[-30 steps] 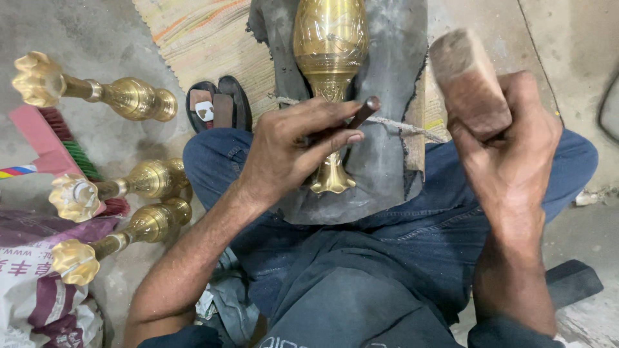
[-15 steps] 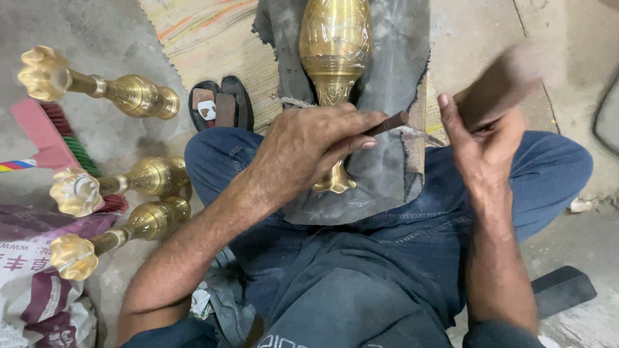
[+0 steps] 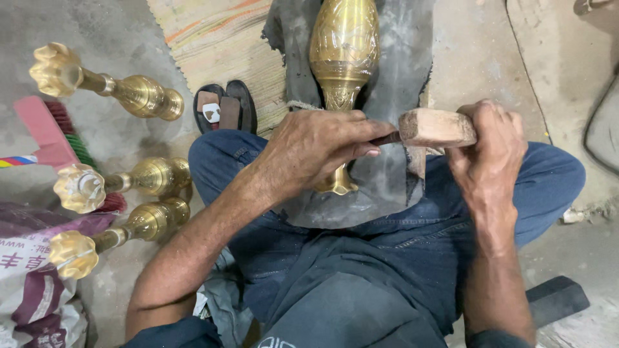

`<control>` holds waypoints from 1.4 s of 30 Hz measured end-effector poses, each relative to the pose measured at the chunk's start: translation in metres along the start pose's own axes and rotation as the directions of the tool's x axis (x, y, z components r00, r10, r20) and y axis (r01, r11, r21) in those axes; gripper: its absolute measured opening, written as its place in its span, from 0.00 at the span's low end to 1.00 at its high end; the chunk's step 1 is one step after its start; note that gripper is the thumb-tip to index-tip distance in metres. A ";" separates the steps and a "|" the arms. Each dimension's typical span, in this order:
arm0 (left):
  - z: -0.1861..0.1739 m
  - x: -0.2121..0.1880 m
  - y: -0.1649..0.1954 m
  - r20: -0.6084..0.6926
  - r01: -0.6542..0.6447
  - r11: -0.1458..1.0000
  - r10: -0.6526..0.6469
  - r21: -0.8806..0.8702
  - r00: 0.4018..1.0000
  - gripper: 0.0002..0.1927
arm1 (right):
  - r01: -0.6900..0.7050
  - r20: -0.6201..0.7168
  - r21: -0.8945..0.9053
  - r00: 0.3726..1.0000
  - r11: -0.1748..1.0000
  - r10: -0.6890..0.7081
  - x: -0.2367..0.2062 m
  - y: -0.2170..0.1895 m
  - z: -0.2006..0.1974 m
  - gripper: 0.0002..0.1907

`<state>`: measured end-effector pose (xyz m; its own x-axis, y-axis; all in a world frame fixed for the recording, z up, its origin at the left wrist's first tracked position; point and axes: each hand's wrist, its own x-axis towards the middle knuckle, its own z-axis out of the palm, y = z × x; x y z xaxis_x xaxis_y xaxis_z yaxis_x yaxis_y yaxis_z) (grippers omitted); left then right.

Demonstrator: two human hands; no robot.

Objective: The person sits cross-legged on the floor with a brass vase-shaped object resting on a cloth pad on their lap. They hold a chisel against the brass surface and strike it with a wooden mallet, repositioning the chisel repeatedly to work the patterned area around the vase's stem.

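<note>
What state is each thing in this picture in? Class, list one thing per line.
Brass vase: lying on its side on the dark pad across the lap.
Metal punch: pinched in the left hand, tip hidden.
Wooden block: gripped in the right hand, touching the punch's end.
Three brass stands: lying on the floor.
Sandals: lying side by side.

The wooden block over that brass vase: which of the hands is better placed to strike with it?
Probably the right hand: it grips the wooden block, whose end meets the dark tool held in the left hand over the brass vase.
</note>
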<state>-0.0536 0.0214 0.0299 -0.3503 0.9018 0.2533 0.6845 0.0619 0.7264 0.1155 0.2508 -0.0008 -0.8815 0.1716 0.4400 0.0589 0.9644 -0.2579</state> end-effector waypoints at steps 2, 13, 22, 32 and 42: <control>0.001 -0.003 -0.005 -0.038 -0.014 0.997 0.011 -0.074 0.999 0.16 | -0.131 0.013 0.076 0.991 0.988 0.130 -0.001 0.000 -0.002 0.13; 0.015 -0.028 -0.044 -0.228 -0.025 0.915 -0.073 -0.402 0.971 0.17 | -0.120 0.128 0.089 0.986 0.989 0.108 0.018 -0.017 -0.018 0.14; 0.019 -0.032 -0.044 -0.216 -0.024 0.814 -0.126 -0.580 0.968 0.17 | -0.178 0.093 0.141 0.982 0.974 0.166 0.057 -0.049 -0.052 0.13; 0.014 -0.030 -0.033 -0.224 0.018 0.907 -0.123 -0.421 0.967 0.17 | -0.040 0.199 -0.052 0.979 0.998 0.049 0.069 -0.049 -0.069 0.18; 0.014 -0.026 -0.029 -0.228 0.061 0.942 -0.143 -0.331 0.963 0.17 | 0.049 0.232 -0.105 0.972 0.993 -0.024 0.072 -0.047 -0.064 0.18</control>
<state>-0.0554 0.0018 -0.0073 -0.5810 0.7621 0.2859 0.4113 -0.0282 0.9111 0.0788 0.2312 0.0978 -0.9672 0.0973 0.2346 0.0643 0.9874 -0.1443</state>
